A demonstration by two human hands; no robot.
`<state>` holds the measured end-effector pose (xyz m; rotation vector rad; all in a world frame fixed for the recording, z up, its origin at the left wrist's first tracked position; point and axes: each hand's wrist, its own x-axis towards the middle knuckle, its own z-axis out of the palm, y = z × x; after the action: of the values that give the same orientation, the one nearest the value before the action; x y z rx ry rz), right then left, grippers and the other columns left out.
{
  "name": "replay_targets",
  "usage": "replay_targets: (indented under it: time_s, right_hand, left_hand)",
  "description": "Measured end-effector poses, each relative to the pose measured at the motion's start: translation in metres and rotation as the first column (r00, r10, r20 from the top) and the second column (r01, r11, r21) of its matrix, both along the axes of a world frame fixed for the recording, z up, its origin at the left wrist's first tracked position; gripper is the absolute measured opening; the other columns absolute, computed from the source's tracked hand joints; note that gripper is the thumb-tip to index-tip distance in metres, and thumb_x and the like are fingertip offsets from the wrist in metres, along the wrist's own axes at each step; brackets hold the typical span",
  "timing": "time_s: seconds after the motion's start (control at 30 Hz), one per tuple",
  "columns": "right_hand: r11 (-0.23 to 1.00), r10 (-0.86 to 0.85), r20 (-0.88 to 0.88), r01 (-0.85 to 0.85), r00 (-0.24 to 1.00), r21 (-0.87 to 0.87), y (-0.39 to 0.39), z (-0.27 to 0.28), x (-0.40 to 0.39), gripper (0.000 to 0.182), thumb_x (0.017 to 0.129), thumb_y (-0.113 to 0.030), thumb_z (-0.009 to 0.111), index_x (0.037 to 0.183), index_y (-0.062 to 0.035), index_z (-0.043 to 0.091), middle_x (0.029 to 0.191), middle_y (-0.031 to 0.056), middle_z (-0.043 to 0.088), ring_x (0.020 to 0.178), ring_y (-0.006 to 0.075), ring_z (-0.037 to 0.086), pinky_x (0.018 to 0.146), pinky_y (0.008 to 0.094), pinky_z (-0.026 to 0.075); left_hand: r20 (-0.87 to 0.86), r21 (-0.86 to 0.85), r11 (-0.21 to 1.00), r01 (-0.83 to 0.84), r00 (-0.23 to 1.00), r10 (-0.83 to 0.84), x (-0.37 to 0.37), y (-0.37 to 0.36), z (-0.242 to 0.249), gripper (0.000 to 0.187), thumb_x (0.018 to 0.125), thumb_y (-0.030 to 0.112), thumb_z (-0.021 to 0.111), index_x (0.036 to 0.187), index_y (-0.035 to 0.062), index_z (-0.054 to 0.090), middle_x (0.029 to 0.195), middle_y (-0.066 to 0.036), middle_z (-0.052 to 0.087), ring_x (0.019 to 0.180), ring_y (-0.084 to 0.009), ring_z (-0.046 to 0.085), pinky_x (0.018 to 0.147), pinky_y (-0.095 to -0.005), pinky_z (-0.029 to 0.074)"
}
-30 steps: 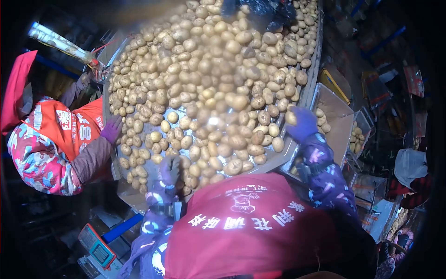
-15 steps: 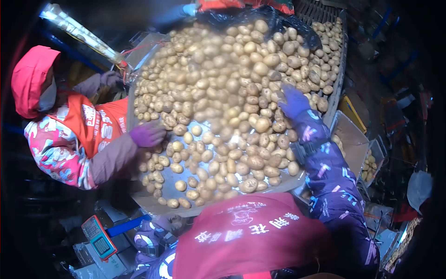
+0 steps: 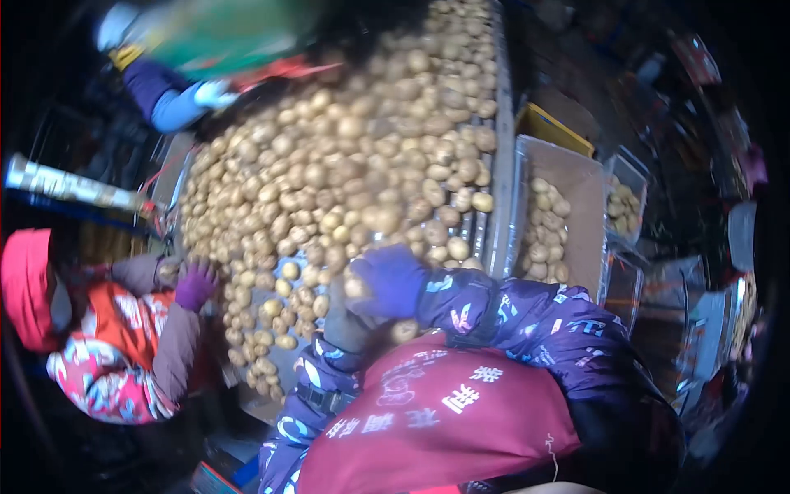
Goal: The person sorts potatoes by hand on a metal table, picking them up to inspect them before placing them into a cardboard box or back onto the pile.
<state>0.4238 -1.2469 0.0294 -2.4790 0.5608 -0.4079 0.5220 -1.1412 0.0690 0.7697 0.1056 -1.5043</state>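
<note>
potato at the gloves: a pale yellow, rounded potato (image 3: 355, 286), up off the pile, between both hands and close above the near edge of the heap.
right hand in a purple knitted glove (image 3: 390, 280): curls its fingers round that potato, back of the glove upward, wrist bent inward across the front of the maroon apron (image 3: 461, 412).
left hand in a dark grey glove (image 3: 341, 319): is just beside the same potato, partly under the purple glove; fingers mostly hidden, so cannot tell if closed or loose.
loose potatoes (image 3: 271, 206): cover most of the broad grey sorting table (image 3: 288, 362), thick toward the far side, thinner near the apron, with bare surface showing through.
metal rollers (image 3: 467, 226): show between potatoes by the right-hand edge.
how far along: partway, by the look of things; a good layer already in the cardboard box lined with clear plastic (image 3: 586, 218), more in the smaller clear-walled box (image 3: 635, 169) beyond, yet far more loose on the table than boxed.
beside the boxes: a yellow plastic crate (image 3: 555, 130), contents not clear.
across on the left: a co-worker in a red hood and orange apron (image 3: 123, 321), a purple-gloved hand (image 3: 196, 284) at the table's edge.
far side: another person's pale-gloved hand (image 3: 216, 95) near a blurred green and red sack (image 3: 239, 41).
</note>
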Motion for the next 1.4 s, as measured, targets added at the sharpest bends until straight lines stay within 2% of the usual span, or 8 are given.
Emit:
replay_targets:
  time_s: [0.27,0.3,0.43,0.57,0.67,0.73,1.2,1.4]
  right_hand:
    - [0.998,-0.008,-0.012,0.007,1.0,-0.059,0.001,0.019,-0.047,0.053,0.079,-0.058,0.065,0.103,-0.0102,0.066,0.084,0.0086,0.065,0.077,0.025,0.065,0.069,0.0412,0.046]
    - [0.988,-0.057,0.122,0.073,0.991,-0.135,0.0,0.02,-0.05,0.043,0.08,-0.049,0.065,0.097,-0.0092,0.066,0.079,0.007,0.066,0.072,0.0251,0.066,0.067,0.0403,0.047]
    - [1.0,0.01,-0.078,-0.008,0.997,0.015,-0.007,0.023,-0.061,0.034,0.08,-0.043,0.065,0.094,-0.0114,0.067,0.083,0.0081,0.068,0.074,0.0255,0.066,0.066,0.042,0.047]
    - [0.974,-0.123,0.019,0.117,0.992,0.196,-0.01,-0.017,-0.062,0.038,0.08,-0.049,0.067,0.092,-0.0134,0.068,0.085,0.0089,0.068,0.075,0.0255,0.066,0.067,0.0424,0.047]
    - [0.957,-0.179,0.139,0.14,0.974,0.253,-0.009,-0.018,-0.076,0.043,0.08,-0.053,0.067,0.093,-0.0122,0.067,0.085,0.0101,0.068,0.076,0.0273,0.066,0.068,0.0438,0.048]
    - [0.962,-0.24,0.224,0.201,0.945,0.183,-0.003,-0.019,-0.076,0.045,0.08,-0.054,0.067,0.094,-0.0111,0.066,0.086,0.0106,0.066,0.076,0.0288,0.065,0.068,0.045,0.048]
    - [0.988,0.095,0.072,-0.103,0.993,0.116,-0.016,-0.017,-0.064,0.025,0.086,-0.036,0.061,0.092,-0.0129,0.069,0.092,0.0073,0.066,0.08,0.0281,0.065,0.071,0.0438,0.051]
    - [0.923,-0.31,0.397,0.374,0.864,-0.093,-0.048,-0.033,-0.115,0.021,0.087,-0.026,0.063,0.1,-0.0106,0.07,0.097,0.0092,0.066,0.091,0.0268,0.064,0.081,0.0408,0.052]
  left_hand:
    - [-0.129,-0.142,0.954,0.266,0.95,-0.284,-0.006,-0.003,-0.041,0.069,0.098,0.065,0.026,0.123,0.0082,0.055,0.064,-0.005,0.053,0.045,-0.0146,0.04,0.04,-0.0264,0.032]
    - [-0.2,-0.263,0.903,0.341,0.896,-0.397,-0.006,-0.007,-0.038,0.067,0.098,0.063,0.026,0.128,0.0086,0.052,0.084,-0.008,0.062,0.062,-0.0161,0.055,0.056,-0.0275,0.047]
    - [-0.018,0.231,0.949,0.216,0.976,-0.218,-0.018,-0.015,-0.034,0.062,0.096,0.066,0.03,0.11,0.0108,0.056,0.068,0.0,0.047,0.058,-0.015,0.041,0.055,-0.0305,0.033]
    - [0.313,0.061,0.943,0.326,0.891,-0.329,-0.017,-0.008,-0.059,0.046,0.101,0.04,0.038,0.133,0.0084,0.045,0.114,-0.003,0.057,0.102,-0.0152,0.052,0.097,-0.034,0.037]
    - [0.915,0.132,0.78,0.611,0.228,-0.334,-0.026,-0.024,-0.038,0.04,0.098,0.025,0.047,0.134,0.0065,0.047,0.123,-0.005,0.061,0.111,-0.0161,0.057,0.104,-0.0359,0.04]
    - [0.96,0.271,0.677,0.684,-0.243,-0.138,-0.038,-0.044,-0.01,0.037,0.097,0.021,0.051,0.131,0.0056,0.05,0.121,-0.006,0.062,0.11,-0.0169,0.058,0.102,-0.0364,0.042]
    - [0.567,0.006,0.855,0.519,0.702,-0.431,-0.002,-0.009,-0.085,0.038,0.099,0.032,0.049,0.12,0.0003,0.053,0.118,-0.012,0.062,0.107,-0.0238,0.06,0.09,-0.0372,0.051]
    - [-0.266,-0.114,0.951,0.288,0.913,-0.308,0.014,-0.012,-0.067,0.044,0.101,0.039,0.047,0.118,-0.0008,0.055,0.119,-0.014,0.062,0.107,-0.0259,0.061,0.085,-0.0366,0.054]
